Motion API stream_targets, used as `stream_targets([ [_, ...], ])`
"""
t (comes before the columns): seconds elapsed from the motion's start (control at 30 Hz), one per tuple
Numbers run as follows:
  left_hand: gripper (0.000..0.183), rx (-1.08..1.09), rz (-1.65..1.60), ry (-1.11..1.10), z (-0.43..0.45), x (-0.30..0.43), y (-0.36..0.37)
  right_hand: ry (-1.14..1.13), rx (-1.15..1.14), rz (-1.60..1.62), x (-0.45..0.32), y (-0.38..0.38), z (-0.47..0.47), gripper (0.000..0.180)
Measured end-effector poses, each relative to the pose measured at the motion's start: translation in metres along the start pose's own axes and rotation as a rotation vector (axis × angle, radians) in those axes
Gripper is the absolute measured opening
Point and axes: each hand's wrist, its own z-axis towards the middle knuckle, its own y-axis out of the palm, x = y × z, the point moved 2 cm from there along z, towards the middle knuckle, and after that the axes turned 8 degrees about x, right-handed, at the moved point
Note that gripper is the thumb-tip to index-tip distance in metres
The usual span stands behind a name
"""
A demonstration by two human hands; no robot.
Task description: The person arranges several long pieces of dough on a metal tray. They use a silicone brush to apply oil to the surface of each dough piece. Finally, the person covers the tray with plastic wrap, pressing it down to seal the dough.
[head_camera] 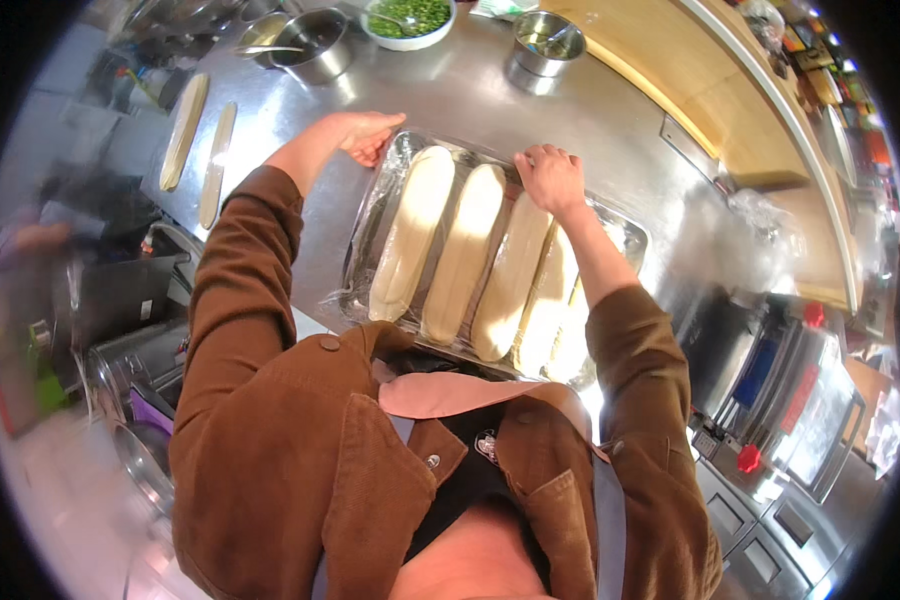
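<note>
A metal tray [354, 259] lies in front of me on the steel counter, with several long pale dough strips [465, 255] side by side in it under clear plastic film. My left hand [367, 137] is at the tray's far left corner, its fingers curled and seemingly pinching the film's edge; what is between them is too small to tell. My right hand [551, 176] bends over the far rim, above the middle strip, with its fingertips on the film or rim. My right forearm hides part of the strips on the right.
Two long dough pieces [185, 131] lie on the counter [450, 97] at the left. Along the back stand a steel pot [316, 49], a bowl of chopped greens [409, 19] and a steel container [547, 49]. A wooden shelf [645, 45] and a machine with red knobs [787, 397] are right.
</note>
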Motion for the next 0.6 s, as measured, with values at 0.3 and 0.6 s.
stream_targets([
  [0.3, 0.044, -0.048, -0.244, -0.042, 0.016, -0.027, 0.013, 0.157, -0.443, 0.498, -0.059, 0.061, 0.098, 0.046],
  [0.6, 0.031, 0.089, -0.54, 0.062, 0.027, -0.041, 0.015, 0.419, -0.609, 0.959, -0.066, 0.09, 0.124, 0.014],
])
